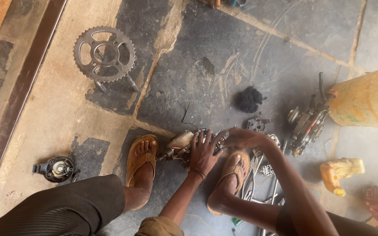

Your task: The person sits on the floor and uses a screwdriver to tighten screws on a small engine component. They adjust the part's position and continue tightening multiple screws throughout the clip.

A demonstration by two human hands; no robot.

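Grey metal engine part (184,146) lay on the stone floor (224,74) between the sandalled feet. The left hand (203,153) pressed flat on it, fingers spread; the right hand (241,139) touched its end, grip unclear. The sprocket (105,54) lay well apart; work unfinished.

Grey toothed sprocket (105,54) upper left; yellow jerrycan (367,99) right edge; black fuzzy tuft (249,98) centre; tan sandals (141,158) lower middle.

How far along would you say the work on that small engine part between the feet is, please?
Already off and set aside: the sprocket and a round black part on the floor. In hand: the left hand presses on the metal assembly while the right hand reaches across it. Loose pieces lie unassembled nearby.
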